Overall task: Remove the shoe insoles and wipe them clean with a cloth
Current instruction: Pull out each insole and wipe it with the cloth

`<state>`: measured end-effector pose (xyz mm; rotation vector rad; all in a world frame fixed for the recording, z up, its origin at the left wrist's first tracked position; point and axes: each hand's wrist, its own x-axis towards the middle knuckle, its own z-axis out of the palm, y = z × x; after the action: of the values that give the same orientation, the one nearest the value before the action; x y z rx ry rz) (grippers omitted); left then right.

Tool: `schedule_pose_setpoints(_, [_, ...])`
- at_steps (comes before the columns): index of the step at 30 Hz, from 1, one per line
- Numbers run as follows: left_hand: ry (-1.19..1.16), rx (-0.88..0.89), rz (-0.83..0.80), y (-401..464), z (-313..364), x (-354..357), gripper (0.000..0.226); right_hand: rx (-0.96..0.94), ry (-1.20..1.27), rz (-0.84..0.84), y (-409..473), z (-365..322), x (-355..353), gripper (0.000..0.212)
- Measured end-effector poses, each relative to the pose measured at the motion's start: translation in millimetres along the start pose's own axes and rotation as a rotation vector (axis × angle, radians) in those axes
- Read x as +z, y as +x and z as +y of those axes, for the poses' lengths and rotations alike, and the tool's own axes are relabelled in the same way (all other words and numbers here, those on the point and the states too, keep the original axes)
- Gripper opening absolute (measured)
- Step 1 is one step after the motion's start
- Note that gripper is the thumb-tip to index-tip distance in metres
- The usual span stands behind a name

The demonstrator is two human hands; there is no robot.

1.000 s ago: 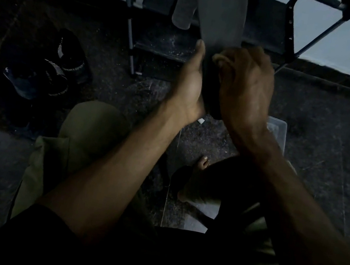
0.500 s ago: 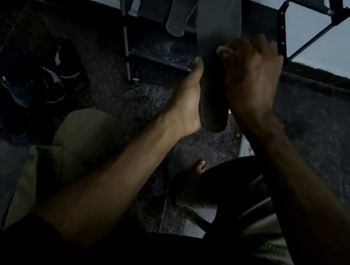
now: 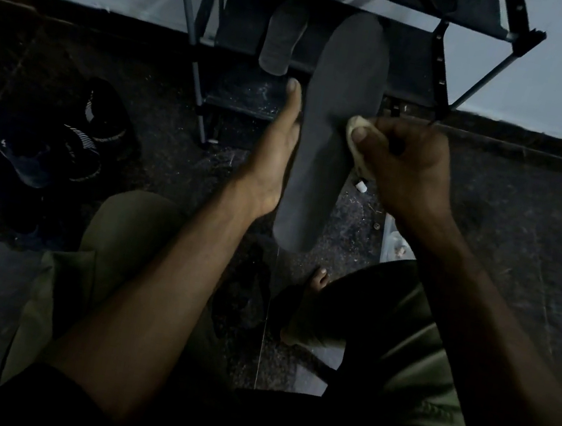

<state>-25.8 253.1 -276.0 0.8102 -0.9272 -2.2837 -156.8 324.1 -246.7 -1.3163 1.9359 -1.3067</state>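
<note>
Two hands are raised over the floor [image 3: 530,225], with a dark grey insole [image 3: 334,129] between them. The insole is supported along its left edge by the left hand [image 3: 273,159], whose thumb lies straight up the edge; the fingers behind are hidden, so how they lie cannot be told. A pale cloth [image 3: 356,140] is pinched by the curled fingers and thumb of the right hand [image 3: 406,167] and is pressed against the insole's right edge near its middle. The insole is held upright in the air, toe end up, in front of a metal shoe rack [image 3: 442,65] that stands against the wall. A second, lighter insole [image 3: 282,42] is leaned on a lower rack shelf. Dark shoes with striped collars [image 3: 72,140] are lying on the floor to the left. A small white object [image 3: 361,186] is seen on the floor beside the right hand.
</note>
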Motion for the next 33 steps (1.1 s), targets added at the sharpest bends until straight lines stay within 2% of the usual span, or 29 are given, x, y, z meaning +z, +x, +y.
schedule_pose_setpoints(3, [-0.211, 0.034, -0.07, 3.5, 3.2, -11.3, 0.085, 0.045, 0.064, -0.147, -14.3, 2.4, 4.9, 0.017])
schedule_pose_setpoints(6, [-0.408, -0.014, -0.204, -0.7, 3.7, -14.6, 0.089, 0.046, 0.122, -0.262, -24.4, 4.1, 13.8, 0.011])
schedule_pose_setpoints(9, [-0.491, -0.018, -0.271, -3.1, 1.4, -11.4, 0.081, -0.012, 0.041, -0.243, -26.4, 4.2, 16.6, 0.009])
schedule_pose_setpoints(12, [-0.522, -0.012, -0.265, -1.7, -0.5, -8.6, 0.077, -0.144, -0.204, -0.192, -26.2, 0.3, 17.7, 0.01])
schedule_pose_setpoints(14, [-0.567, -0.004, -0.269, -0.6, 0.0, -9.0, 0.077, -0.268, -0.387, -0.1, -26.7, -1.4, 20.8, 0.016])
schedule_pose_setpoints(17, [-0.589, -0.029, -0.237, -1.0, 1.3, -9.2, 0.076, -0.37, -0.528, 0.05, -20.3, -2.3, 25.3, 0.024])
schedule_pose_setpoints(21, [-0.414, 0.024, -0.018, 0.1, 0.2, -7.7, 0.06, -0.393, -0.581, 0.127, 1.8, -2.5, 23.4, 0.028])
schedule_pose_setpoints(24, [-0.362, 0.043, 0.001, 0.1, 0.1, -4.7, 0.055, -0.426, -0.694, 0.137, 12.7, -2.1, 17.9, 0.025])
schedule_pose_setpoints(26, [-0.417, 0.032, -0.012, -0.3, 0.6, -4.6, 0.06, -0.431, -0.632, 0.067, 4.4, -1.8, 17.6, 0.02])
schedule_pose_setpoints(29, [-0.492, -0.008, -0.15, 0.1, -0.9, -6.3, 0.074, -0.499, -0.596, -0.034, -21.2, -1.6, 19.3, 0.022])
schedule_pose_setpoints(33, [-0.468, -0.034, -0.221, 3.0, -7.8, -6.0, 0.074, -0.547, -0.661, -0.05, -27.4, 0.9, 20.6, 0.024])
